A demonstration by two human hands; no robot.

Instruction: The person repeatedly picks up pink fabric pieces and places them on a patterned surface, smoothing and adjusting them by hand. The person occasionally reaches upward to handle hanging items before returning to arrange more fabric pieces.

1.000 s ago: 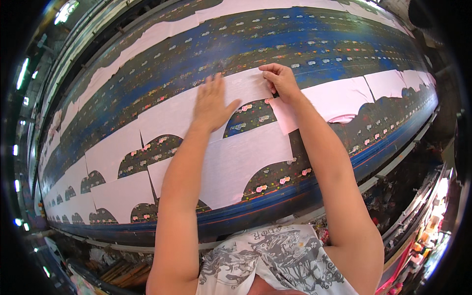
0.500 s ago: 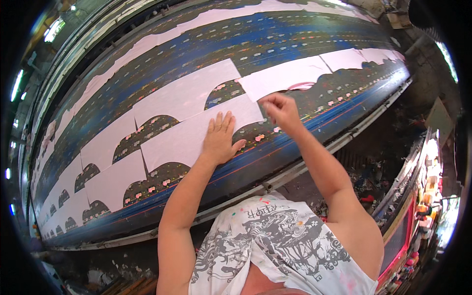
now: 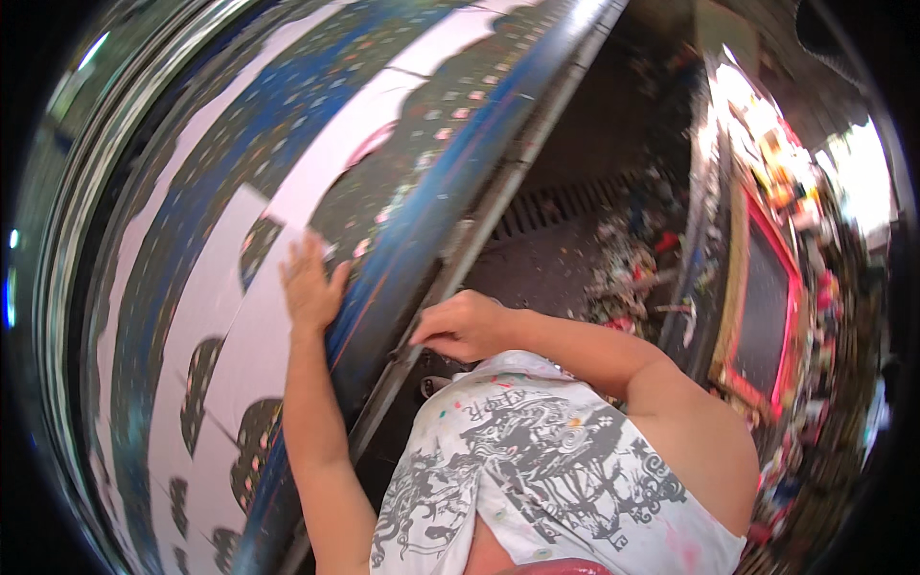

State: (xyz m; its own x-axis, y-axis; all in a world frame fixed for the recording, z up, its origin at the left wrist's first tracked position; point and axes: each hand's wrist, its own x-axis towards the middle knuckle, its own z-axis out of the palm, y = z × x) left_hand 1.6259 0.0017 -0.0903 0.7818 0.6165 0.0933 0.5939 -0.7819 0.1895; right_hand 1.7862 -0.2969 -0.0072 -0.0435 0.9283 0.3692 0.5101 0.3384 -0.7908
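Note:
My left hand (image 3: pixel 311 283) lies open, fingers spread, on the right end of a pale pink cut fabric piece (image 3: pixel 249 335) near the long table's blue edge (image 3: pixel 431 211). Other pink pieces (image 3: pixel 345 144) lie in rows along the dark printed tabletop (image 3: pixel 235 125), with curved cut-outs between them. My right hand (image 3: pixel 450 326) is curled in front of my shirt, beside the metal rail (image 3: pixel 383 383) along the table's near side; whether it holds anything is hidden. The view is partly blurred.
Beyond the rail is a dark floor (image 3: pixel 546 249) with a grate (image 3: pixel 561 201) and a pile of scraps (image 3: pixel 623 268). At the right stand a red-rimmed framed screen (image 3: pixel 762 307) and a long ledge crowded with colourful containers (image 3: pixel 786 163).
My head has turned right, so the table now runs steeply up the left of the view. My right hand has drawn back from the fabric towards my body. My left hand remains on the fabric.

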